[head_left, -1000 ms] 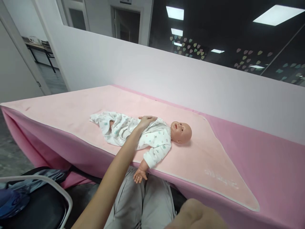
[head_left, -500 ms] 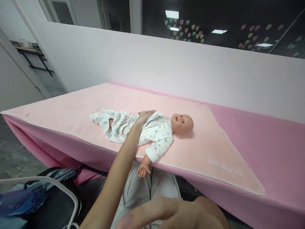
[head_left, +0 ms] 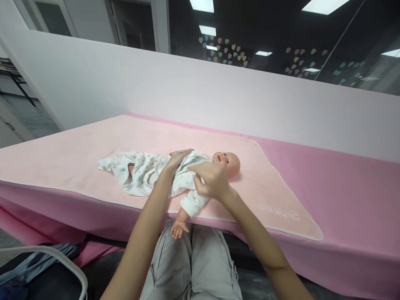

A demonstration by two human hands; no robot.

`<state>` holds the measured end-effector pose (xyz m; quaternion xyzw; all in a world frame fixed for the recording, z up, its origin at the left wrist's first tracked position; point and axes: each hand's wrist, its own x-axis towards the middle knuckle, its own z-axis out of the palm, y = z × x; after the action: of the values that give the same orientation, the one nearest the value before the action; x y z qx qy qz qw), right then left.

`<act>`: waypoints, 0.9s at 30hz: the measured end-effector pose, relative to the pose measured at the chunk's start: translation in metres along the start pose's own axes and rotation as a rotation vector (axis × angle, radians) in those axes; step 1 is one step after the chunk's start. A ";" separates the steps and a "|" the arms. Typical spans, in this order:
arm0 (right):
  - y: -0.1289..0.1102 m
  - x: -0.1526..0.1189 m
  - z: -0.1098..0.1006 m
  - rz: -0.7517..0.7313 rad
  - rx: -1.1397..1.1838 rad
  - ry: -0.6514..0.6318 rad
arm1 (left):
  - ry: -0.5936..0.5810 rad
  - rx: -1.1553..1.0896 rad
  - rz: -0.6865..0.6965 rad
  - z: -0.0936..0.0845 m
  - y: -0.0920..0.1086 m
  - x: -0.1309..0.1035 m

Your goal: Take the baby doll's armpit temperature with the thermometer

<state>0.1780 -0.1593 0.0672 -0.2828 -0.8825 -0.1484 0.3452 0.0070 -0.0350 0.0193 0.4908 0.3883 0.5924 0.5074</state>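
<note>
A baby doll (head_left: 233,163) lies on its back on a pale pink mat (head_left: 281,200), its head to the right. It wears a white printed outfit (head_left: 137,166), and one bare doll hand hangs over the table's near edge. My left hand (head_left: 181,156) lies flat across the doll's front, fingers stretched out on the cloth. Over the doll's chest, beside its face, is my right hand (head_left: 211,177), smeared by motion, with thumb and fingers toward the cloth. Whether it touches or holds the cloth cannot be made out.
A pink cloth (head_left: 350,196) covers the table under the mat. Behind it stands a white wall (head_left: 218,100) with dark glass above. At the lower left, a white curved bar (head_left: 59,254) arches near a dark chair with fabric on it. My legs are below the table edge.
My right hand has moved up and forward from the bottom of the view to the doll's chest. My left hand stays on the doll. The whole view has shifted slightly.
</note>
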 end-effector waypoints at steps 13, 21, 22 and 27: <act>0.060 0.042 0.073 0.369 -0.339 -0.585 | 0.009 0.051 -0.027 -0.002 -0.010 0.005; 0.075 0.024 -0.013 0.693 0.079 0.082 | -0.238 0.300 0.158 0.005 0.000 -0.008; 0.079 0.022 -0.021 0.722 0.179 0.159 | -0.283 0.325 0.166 0.006 0.001 -0.009; 0.087 0.019 -0.013 0.818 0.762 0.309 | -0.305 0.262 0.173 0.003 0.001 -0.010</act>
<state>0.2262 -0.0883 0.0955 -0.4317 -0.6319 0.2856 0.5768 0.0101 -0.0454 0.0189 0.6679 0.3370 0.4972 0.4394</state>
